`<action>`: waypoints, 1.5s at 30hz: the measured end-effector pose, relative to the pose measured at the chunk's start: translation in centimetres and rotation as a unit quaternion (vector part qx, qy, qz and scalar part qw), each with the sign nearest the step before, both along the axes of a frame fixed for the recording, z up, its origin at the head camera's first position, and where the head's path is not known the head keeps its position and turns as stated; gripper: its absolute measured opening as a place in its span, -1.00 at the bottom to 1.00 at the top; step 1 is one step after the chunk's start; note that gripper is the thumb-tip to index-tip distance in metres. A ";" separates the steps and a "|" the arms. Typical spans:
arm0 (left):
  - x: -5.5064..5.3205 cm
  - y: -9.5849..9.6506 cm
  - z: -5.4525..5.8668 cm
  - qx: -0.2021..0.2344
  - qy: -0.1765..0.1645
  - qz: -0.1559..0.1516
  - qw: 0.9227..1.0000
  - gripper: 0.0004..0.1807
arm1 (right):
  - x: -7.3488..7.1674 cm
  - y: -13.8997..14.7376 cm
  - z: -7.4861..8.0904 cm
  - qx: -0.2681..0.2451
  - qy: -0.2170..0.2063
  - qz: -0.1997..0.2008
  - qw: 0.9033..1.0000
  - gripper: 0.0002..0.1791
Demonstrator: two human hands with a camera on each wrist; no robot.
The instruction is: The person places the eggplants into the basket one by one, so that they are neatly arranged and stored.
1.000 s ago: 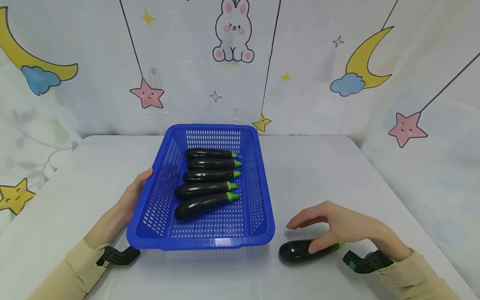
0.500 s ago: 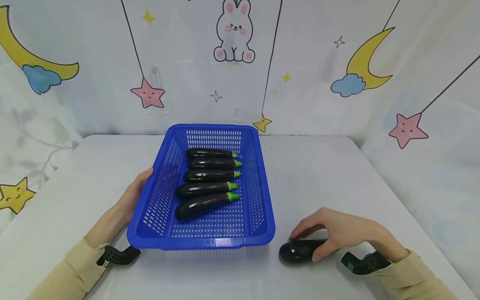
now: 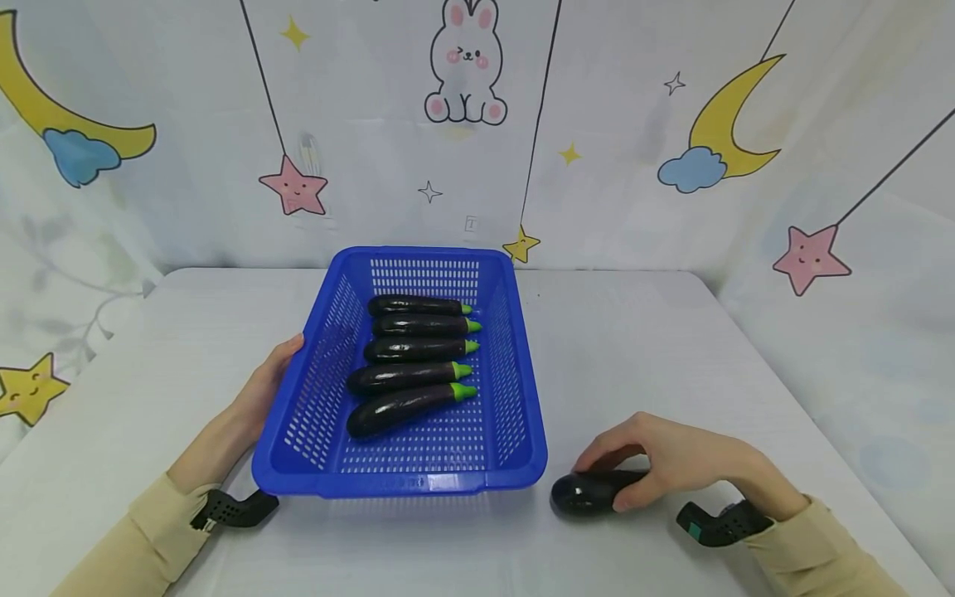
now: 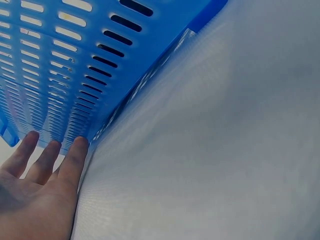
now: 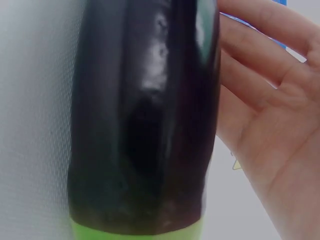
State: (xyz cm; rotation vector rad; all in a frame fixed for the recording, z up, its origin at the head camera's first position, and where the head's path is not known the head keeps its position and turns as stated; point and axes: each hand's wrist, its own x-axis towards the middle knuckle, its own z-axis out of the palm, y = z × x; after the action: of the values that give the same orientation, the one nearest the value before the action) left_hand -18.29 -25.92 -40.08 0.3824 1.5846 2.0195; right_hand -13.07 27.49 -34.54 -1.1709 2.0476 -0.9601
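Observation:
In the head view my right hand [image 3: 679, 456] grips a dark, glossy eggplant [image 3: 585, 495] between thumb and fingers, low at the table's right front. The right wrist view shows that eggplant [image 5: 142, 125] large and close, its green stem end at the bottom and the fingers [image 5: 260, 65] along one side. My left hand [image 3: 257, 398] rests against the left outer wall of a blue plastic basket [image 3: 530, 414]. Fairly straight fingers [image 4: 72, 160] touch the slotted wall in the left wrist view; the thumb is hidden there. Several eggplants [image 3: 406, 410] lie in a column inside the basket, green stems pointing right.
A white cloth covers the table [image 3: 634, 348]. Behind it hangs a pale curtain [image 3: 597, 75] printed with a rabbit, moons and stars. Each wrist carries a black camera [image 3: 724, 524] just past a beige cuff [image 3: 806, 531].
My right hand has come down from above the single eggplant and closed its thumb and fingers on it. The eggplant has shifted slightly left. The left hand and the basket have not moved.

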 end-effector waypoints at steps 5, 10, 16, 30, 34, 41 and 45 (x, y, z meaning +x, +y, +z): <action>0.0 0.0 0.0 0.006 -0.004 -0.004 1.000 -0.47 | 0.0 -0.1 0.1 0.005 0.004 -0.005 1.000 -0.54; 0.0 0.0 0.0 0.013 -0.005 -0.009 1.000 -0.48 | 0.1 -0.1 0.2 0.013 0.012 -0.015 1.000 -0.55; 0.1 0.0 0.1 0.012 -0.002 -0.008 1.000 -0.49 | 0.1 -0.3 0.2 0.031 0.039 -0.045 0.998 -0.54; 0.1 0.1 0.2 0.002 -0.004 0.000 1.000 -0.47 | -0.2 -0.1 -0.1 0.018 0.074 -0.062 0.995 -0.54; 0.2 0.2 0.2 -0.010 -0.004 0.009 1.000 -0.40 | -0.3 0.0 -0.2 0.028 0.084 -0.071 0.994 -0.53; 0.0 0.1 0.1 0.002 0.001 -0.006 1.000 -0.44 | -0.2 0.0 0.4 0.026 0.093 -0.079 0.992 -0.54; 0.0 0.0 0.0 0.005 0.003 -0.008 1.000 -0.46 | -0.2 0.2 0.7 0.022 0.099 -0.081 0.992 -0.52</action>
State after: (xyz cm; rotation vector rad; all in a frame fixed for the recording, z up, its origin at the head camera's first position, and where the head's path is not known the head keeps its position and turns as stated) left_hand -18.29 -25.96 -40.04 0.4045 1.5702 2.0175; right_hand -13.27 27.66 -33.87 -1.1285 2.3400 -0.9005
